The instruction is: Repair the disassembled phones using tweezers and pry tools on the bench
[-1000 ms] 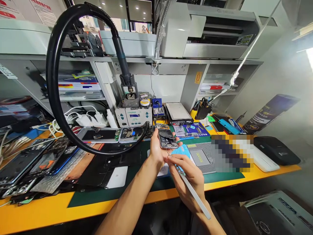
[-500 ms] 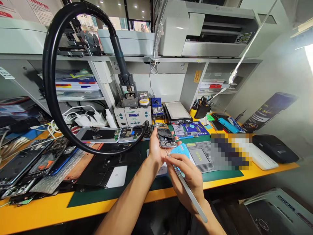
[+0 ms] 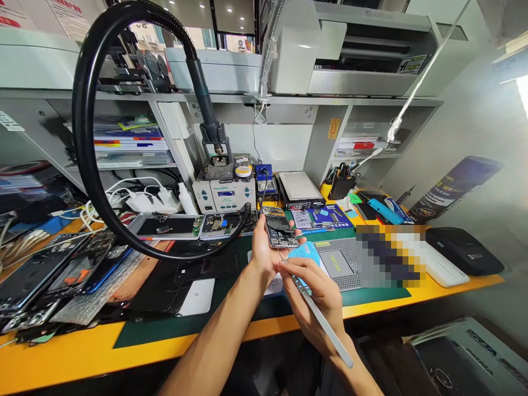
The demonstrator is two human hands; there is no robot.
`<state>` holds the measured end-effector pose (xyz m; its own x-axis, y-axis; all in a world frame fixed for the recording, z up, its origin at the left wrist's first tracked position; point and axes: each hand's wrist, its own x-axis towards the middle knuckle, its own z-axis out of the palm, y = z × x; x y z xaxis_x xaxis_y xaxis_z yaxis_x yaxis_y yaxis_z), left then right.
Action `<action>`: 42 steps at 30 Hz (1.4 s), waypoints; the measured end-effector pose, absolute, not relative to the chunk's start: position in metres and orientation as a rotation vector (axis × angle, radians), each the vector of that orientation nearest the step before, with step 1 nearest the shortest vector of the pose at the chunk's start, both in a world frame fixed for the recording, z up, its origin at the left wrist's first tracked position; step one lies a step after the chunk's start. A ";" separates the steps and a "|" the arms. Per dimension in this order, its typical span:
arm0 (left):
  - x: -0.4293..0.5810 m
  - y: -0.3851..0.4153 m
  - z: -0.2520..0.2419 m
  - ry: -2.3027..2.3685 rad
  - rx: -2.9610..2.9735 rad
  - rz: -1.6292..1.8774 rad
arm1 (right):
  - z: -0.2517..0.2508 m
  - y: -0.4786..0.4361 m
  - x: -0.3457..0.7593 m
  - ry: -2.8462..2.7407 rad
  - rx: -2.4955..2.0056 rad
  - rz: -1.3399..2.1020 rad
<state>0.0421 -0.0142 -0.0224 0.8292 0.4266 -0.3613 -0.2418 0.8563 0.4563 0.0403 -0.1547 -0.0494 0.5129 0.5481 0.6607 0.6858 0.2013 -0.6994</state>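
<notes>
My left hand [image 3: 264,250] grips an opened phone [image 3: 279,228] with its back cover off and its inner boards showing, held above the green mat [image 3: 198,324]. My right hand [image 3: 317,297] is closed on a long silver tweezers [image 3: 325,327], held like a pen, with the tip at the phone's near edge. A light blue card [image 3: 307,257] lies just under my right fingers.
A hot-air rework station [image 3: 225,192] stands at the back with a black hose [image 3: 88,137] looping left. Several opened phones [image 3: 61,272] lie at the left. A perforated grey pad [image 3: 340,264], a pen cup [image 3: 342,184] and a black pouch [image 3: 464,250] sit to the right.
Almost nothing: the view shifted slightly, and both hands keep the same hold on the phone and the tweezers.
</notes>
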 end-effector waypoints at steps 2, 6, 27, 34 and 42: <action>0.042 -0.014 -0.023 0.474 0.406 0.361 | -0.048 -0.155 0.041 -1.136 -1.460 -0.139; 0.042 -0.015 -0.022 0.474 0.401 0.354 | -0.047 -0.154 0.042 -1.138 -1.452 -0.136; 0.040 -0.014 -0.019 0.447 0.389 0.350 | -0.047 -0.153 0.039 -1.160 -1.471 -0.169; 0.041 -0.013 -0.021 0.443 0.375 0.337 | -0.045 -0.154 0.038 -1.153 -1.473 -0.160; 0.043 -0.013 -0.021 0.452 0.355 0.343 | -0.044 -0.151 0.040 -1.142 -1.473 -0.180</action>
